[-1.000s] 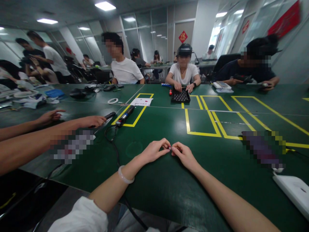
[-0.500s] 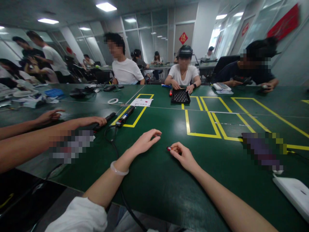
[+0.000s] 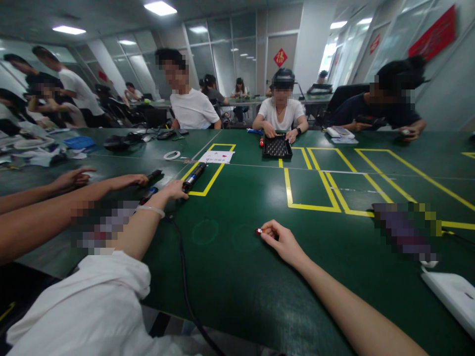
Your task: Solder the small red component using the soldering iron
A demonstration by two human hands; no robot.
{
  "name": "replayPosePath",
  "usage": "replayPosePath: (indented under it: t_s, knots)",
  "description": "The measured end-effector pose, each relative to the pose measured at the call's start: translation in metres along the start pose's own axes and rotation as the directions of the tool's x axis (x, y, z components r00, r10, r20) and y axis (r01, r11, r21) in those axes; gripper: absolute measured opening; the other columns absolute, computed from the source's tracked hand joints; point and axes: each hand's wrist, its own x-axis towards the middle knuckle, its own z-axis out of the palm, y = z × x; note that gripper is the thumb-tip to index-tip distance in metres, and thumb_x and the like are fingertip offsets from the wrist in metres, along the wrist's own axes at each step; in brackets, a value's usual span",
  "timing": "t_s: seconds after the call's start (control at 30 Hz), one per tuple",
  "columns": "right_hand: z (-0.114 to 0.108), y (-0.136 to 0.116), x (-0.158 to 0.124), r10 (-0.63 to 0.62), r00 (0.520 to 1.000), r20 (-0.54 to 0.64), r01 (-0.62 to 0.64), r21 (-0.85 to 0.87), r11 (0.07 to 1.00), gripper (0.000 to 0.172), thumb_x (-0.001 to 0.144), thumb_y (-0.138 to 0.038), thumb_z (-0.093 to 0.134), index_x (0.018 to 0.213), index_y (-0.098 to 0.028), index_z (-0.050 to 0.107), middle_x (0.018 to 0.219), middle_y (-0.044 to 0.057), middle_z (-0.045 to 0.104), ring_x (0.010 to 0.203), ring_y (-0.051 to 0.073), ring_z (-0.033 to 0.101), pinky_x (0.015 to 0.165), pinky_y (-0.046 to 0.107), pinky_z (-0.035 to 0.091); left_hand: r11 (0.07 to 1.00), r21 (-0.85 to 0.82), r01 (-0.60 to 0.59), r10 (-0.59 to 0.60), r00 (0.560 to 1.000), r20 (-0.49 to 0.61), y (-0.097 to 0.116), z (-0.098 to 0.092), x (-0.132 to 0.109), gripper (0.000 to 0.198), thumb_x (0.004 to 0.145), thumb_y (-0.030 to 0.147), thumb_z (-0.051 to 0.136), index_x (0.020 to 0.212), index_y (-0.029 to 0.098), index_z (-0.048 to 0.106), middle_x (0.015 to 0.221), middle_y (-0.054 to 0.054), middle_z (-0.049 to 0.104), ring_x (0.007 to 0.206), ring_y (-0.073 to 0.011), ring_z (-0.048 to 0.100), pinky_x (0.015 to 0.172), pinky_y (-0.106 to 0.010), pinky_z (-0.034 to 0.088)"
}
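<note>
Green tabletop, marked with yellow tape, runs through an office, with a black tray toward its far side. Well left of the tray, a co-worker's hand is at a dark stick. Left of the tray and nearer, the person's left hand has its fingers at a black tube; whether they grip it, I cannot tell. Left of the tray lies a white sheet. Nearer than the tray, slightly left, the right hand pinches a small red-and-white piece. Far right of the tray, nearer, sits a white box.
</note>
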Motion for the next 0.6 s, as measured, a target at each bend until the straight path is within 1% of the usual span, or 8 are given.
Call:
replayPosePath:
  t_s: [0.07, 0.13, 0.2, 0.27, 0.33, 0.47, 0.6]
  knots:
    - [0.0, 0.001, 0.0, 0.001, 1.0, -0.002, -0.001, 0.0, 1.0, 0.018, 0.087, -0.036, 0.058, 0.093, -0.018, 0.059, 0.079, 0.002, 0.061, 0.07, 0.014, 0.055, 0.065, 0.026, 0.043, 1.0, 0.024, 0.01, -0.011, 0.998, 0.067, -0.001, 0.0, 0.003, 0.042, 0.088, 0.034, 0.061, 0.122, 0.011, 0.054, 0.119, -0.011, 0.058, 0.104, -0.0221, 0.058, 0.087, -0.041, 0.051]
    - [0.0, 0.001, 0.0, 0.001, 1.0, 0.0, -0.001, 0.006, 1.0, 0.019, 0.087, -0.037, 0.058, 0.094, -0.018, 0.059, 0.079, 0.002, 0.061, 0.071, 0.014, 0.055, 0.065, 0.026, 0.043, 0.999, 0.049, 0.016, -0.021, 0.995, 0.095, 0.001, 0.0, 0.004, 0.034, 0.094, 0.034, 0.053, 0.121, 0.014, 0.055, 0.119, -0.009, 0.057, 0.102, -0.0212, 0.059, 0.086, -0.042, 0.052]
    - [0.0, 0.001, 0.0, 0.006, 1.0, 0.004, -0.006, 0.008, 1.0, 0.02, 0.087, -0.037, 0.058, 0.094, -0.018, 0.06, 0.079, 0.002, 0.061, 0.071, 0.014, 0.055, 0.065, 0.026, 0.043, 0.998, 0.064, 0.017, -0.023, 0.996, 0.09, 0.003, 0.0, 0.003, 0.041, 0.089, 0.033, 0.06, 0.123, 0.011, 0.054, 0.12, -0.01, 0.056, 0.105, -0.0223, 0.058, 0.088, -0.04, 0.05]
    - [-0.001, 0.0, 0.0, 0.01, 1.0, 0.008, -0.01, 0.005, 1.0, 0.02, 0.087, -0.037, 0.058, 0.093, -0.018, 0.06, 0.079, 0.002, 0.061, 0.071, 0.014, 0.055, 0.064, 0.026, 0.043, 0.997, 0.072, 0.018, -0.024, 0.996, 0.082, 0.007, 0.001, -0.001, 0.053, 0.081, 0.03, 0.069, 0.125, 0.007, 0.051, 0.122, -0.012, 0.055, 0.107, -0.023, 0.055, 0.092, -0.036, 0.047]
    - [-0.001, 0.0, 0.0, 0.012, 1.0, 0.008, -0.012, 0.002, 1.0, 0.02, 0.088, -0.037, 0.058, 0.093, -0.018, 0.06, 0.079, 0.002, 0.061, 0.07, 0.014, 0.055, 0.064, 0.026, 0.043, 0.997, 0.076, 0.024, -0.029, 0.997, 0.071, 0.012, 0.001, -0.006, 0.064, 0.073, 0.029, 0.073, 0.127, 0.005, 0.049, 0.124, -0.014, 0.054, 0.108, -0.0243, 0.053, 0.092, -0.032, 0.045]
    - [0.0, 0.0, 0.0, 0.007, 1.0, 0.01, -0.007, 0.002, 1.0, 0.02, 0.087, -0.037, 0.058, 0.093, -0.019, 0.06, 0.078, 0.001, 0.061, 0.069, 0.014, 0.055, 0.063, 0.026, 0.043, 0.996, 0.083, 0.043, -0.046, 0.998, 0.036, 0.028, 0.004, -0.021, 0.06, 0.072, 0.038, 0.069, 0.124, 0.012, 0.053, 0.125, -0.016, 0.053, 0.108, -0.0284, 0.055, 0.087, -0.034, 0.046]
    - [0.0, -0.001, 0.0, -0.01, 1.0, 0.0, 0.01, -0.018, 1.0, 0.018, 0.087, -0.036, 0.058, 0.093, -0.019, 0.061, 0.076, 0.001, 0.061, 0.069, 0.014, 0.055, 0.062, 0.026, 0.043, 0.995, 0.092, 0.035, -0.036, 0.999, 0.002, 0.058, 0.01, -0.044, 0.059, 0.072, 0.046, 0.063, 0.122, 0.016, 0.054, 0.124, -0.015, 0.052, 0.107, -0.0308, 0.056, 0.083, -0.035, 0.048]
